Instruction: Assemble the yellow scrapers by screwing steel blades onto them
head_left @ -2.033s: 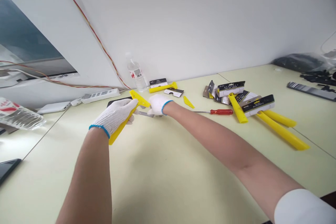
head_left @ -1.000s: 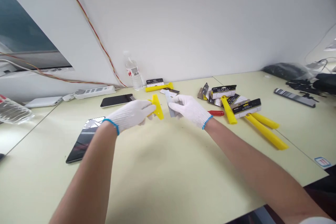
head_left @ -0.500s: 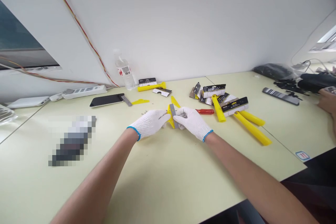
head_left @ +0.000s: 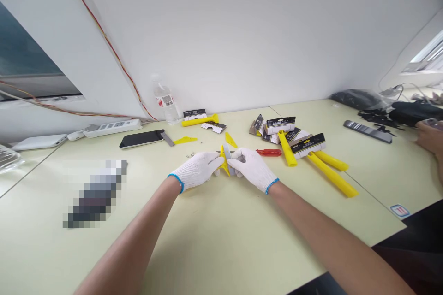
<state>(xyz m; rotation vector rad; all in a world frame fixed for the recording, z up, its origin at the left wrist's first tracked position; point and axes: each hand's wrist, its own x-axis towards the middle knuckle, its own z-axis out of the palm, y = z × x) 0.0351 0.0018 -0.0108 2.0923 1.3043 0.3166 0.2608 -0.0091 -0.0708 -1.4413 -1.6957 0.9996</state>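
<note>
Noting the yellow scraper head point(head_left: 224, 168) between our hands, above the table point(head_left: 200, 239). Left hand point(head_left: 197, 169): fingers closed on it, presumably steadying. Right hand point(head_left: 251, 169): fingers pinching the metal blade point(head_left: 227, 153) along its face — for alignment, we judge. Loose yellow piece point(head_left: 230, 140) at 12 o'clock and red screwdriver point(head_left: 269, 152) at 3 — probably for easy reach. Packaged scrapers point(head_left: 332, 176) lie farther out at 3, likely leaving us elbow room.
</note>
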